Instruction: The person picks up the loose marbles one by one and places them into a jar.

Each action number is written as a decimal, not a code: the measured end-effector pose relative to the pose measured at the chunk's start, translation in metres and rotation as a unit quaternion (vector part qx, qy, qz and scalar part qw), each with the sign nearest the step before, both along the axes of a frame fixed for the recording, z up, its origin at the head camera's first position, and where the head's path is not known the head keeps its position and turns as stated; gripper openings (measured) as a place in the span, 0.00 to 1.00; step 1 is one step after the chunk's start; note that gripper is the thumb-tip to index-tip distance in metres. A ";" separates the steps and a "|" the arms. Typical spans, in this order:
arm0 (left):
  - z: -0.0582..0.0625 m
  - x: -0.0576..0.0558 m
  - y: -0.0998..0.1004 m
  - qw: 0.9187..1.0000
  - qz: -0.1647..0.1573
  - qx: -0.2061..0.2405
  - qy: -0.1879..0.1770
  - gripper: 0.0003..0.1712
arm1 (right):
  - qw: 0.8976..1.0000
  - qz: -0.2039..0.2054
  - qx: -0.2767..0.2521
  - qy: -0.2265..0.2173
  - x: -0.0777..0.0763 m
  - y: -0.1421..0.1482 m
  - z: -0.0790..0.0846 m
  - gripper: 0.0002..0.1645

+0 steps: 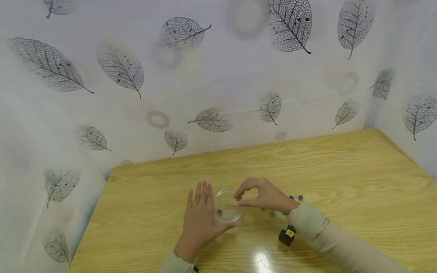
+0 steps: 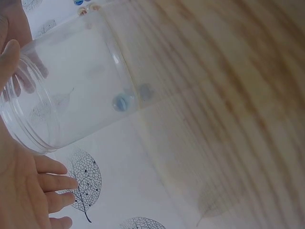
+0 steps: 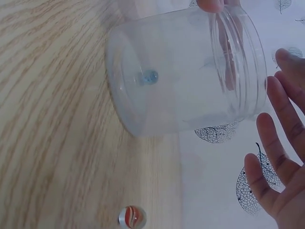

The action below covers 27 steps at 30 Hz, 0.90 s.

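A clear jar (image 1: 226,192) stands upright on the table with its mouth up. One bluish marble (image 3: 150,77) lies at its bottom. My left hand (image 1: 201,220) rests beside the jar, its fingers straight along the left side and its thumb across the near side. At the right of the jar's rim is my right hand (image 1: 262,194), thumb and index finger loosely bent with their tips close together. No object shows between those tips. In the right wrist view the other right fingers (image 3: 269,138) spread beside the jar's mouth.
Several loose marbles, among them a green marble (image 1: 272,213) and a grey-blue marble (image 1: 300,198), lie right of the jar. An orange-and-white marble (image 3: 132,217) shows in the right wrist view. A small black device (image 1: 287,235) is at my right wrist. Leaf-print curtains (image 1: 230,74) surround the wooden table (image 1: 145,184).
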<state>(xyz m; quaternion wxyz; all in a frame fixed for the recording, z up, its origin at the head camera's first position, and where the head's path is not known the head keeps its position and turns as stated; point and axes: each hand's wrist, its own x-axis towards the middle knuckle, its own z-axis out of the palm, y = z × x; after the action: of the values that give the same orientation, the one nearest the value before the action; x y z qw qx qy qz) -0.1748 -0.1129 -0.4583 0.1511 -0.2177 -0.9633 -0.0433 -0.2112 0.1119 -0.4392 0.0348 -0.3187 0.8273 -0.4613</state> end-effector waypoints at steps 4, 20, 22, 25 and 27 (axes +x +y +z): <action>-0.001 0.000 0.000 1.000 -0.001 0.002 0.001 0.70 | 1.000 -0.010 0.008 0.004 0.002 0.001 0.003 0.12; 0.002 0.002 0.001 1.000 0.004 -0.006 0.012 0.70 | 0.999 -0.025 0.000 0.039 0.006 0.035 0.012 0.12; 0.003 0.002 0.001 1.000 0.006 -0.007 0.007 0.70 | 0.999 -0.023 -0.007 0.047 0.006 0.041 0.011 0.12; 0.003 0.002 0.001 1.000 0.008 -0.008 0.003 0.70 | 0.998 -0.025 -0.011 0.060 0.007 0.050 0.010 0.12; 0.003 0.002 0.001 1.000 0.008 -0.007 0.002 0.70 | 0.997 -0.029 -0.010 0.066 0.008 0.056 0.010 0.12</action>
<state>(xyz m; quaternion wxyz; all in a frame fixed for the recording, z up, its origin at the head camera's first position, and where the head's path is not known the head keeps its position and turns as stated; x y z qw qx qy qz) -0.1725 -0.1117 -0.4553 0.1523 -0.2109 -0.9649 -0.0350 -0.2035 0.1677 -0.4295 -0.0369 -0.3249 0.8318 -0.4485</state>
